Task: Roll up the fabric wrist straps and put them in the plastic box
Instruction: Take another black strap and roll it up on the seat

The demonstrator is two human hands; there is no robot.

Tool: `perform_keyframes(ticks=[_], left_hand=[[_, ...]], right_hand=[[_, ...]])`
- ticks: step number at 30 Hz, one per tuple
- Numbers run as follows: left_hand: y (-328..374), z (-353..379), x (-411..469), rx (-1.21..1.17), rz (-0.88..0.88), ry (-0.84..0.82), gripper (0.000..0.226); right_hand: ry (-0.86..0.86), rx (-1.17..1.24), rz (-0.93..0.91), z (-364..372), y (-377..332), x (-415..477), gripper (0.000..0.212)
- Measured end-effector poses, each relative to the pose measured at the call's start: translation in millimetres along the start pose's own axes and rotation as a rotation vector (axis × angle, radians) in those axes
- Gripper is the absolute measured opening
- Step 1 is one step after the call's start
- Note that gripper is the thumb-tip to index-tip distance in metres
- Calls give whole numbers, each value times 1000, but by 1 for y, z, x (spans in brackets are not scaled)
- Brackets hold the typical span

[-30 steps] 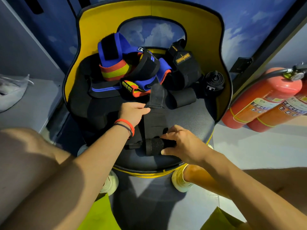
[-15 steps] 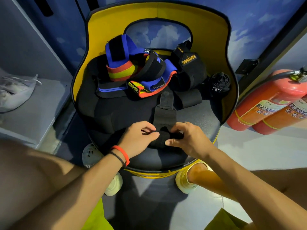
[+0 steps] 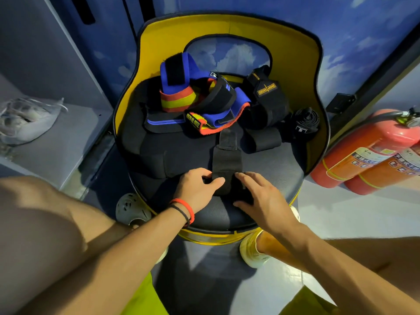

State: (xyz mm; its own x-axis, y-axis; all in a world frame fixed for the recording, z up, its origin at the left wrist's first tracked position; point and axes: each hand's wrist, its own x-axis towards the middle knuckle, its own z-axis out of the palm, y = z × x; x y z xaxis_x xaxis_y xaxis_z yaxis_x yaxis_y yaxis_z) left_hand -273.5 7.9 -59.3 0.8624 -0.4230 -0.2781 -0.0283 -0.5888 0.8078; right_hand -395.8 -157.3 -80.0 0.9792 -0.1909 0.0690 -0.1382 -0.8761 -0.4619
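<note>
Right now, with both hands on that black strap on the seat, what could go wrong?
The roll is only partly wound: if the left hand or right hand slips, the black strap could spring loose. Its far end reaches the pile of coloured straps and may snag and drag them along. The roll sits near the front edge of the seat, so it could drop off.

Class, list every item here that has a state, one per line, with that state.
black strap, near end rolled, rest flat on the seat
left hand, pinches the roll
right hand, holds the roll
small black strap, fully rolled, at the seat's right edge
blue strap, unrolled, lying loose
</note>
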Motion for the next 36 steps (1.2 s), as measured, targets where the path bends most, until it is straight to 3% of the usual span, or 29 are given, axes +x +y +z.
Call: perform_keyframes(ticks=[4,8,11,15,17,20,23,25,28,32,34,36], left_hand=[[-1,-4,-1,-17,8,-38,30],[-8,-14,-5,8,61,-181,58],[-11,-21,-7,111,128,-190,49],[-7,-24,-12,110,100,-272,10],[-7,-22,-12,117,56,-282,13],[-7,-19,-8,122,17,-282,36],[-2,-16,-4,129,-29,-250,53],[1,-13,0,144,-59,-232,55],[5,-12,5,155,-98,-240,54],[1,-10,6,81,-92,-191,49],[-1,-7,6,22,-64,-88,40],[-4,-4,8,130,44,54,36]], right_hand=[[36,5,11,-1,3,8,59],[-61,42,54,-13,7,21,53],[-207,162,51,-25,8,21,44],[-449,403,163,-34,15,18,27],[-488,652,258,-33,15,17,21],[-433,792,424,-29,12,16,39],[-314,586,403,-26,13,13,51],[-118,431,339,-24,10,11,41],[112,228,89,-15,3,1,27],[10,61,30,-5,-2,-14,46],[53,32,13,-2,-2,-12,48],[84,12,-32,-2,-2,-4,47]])
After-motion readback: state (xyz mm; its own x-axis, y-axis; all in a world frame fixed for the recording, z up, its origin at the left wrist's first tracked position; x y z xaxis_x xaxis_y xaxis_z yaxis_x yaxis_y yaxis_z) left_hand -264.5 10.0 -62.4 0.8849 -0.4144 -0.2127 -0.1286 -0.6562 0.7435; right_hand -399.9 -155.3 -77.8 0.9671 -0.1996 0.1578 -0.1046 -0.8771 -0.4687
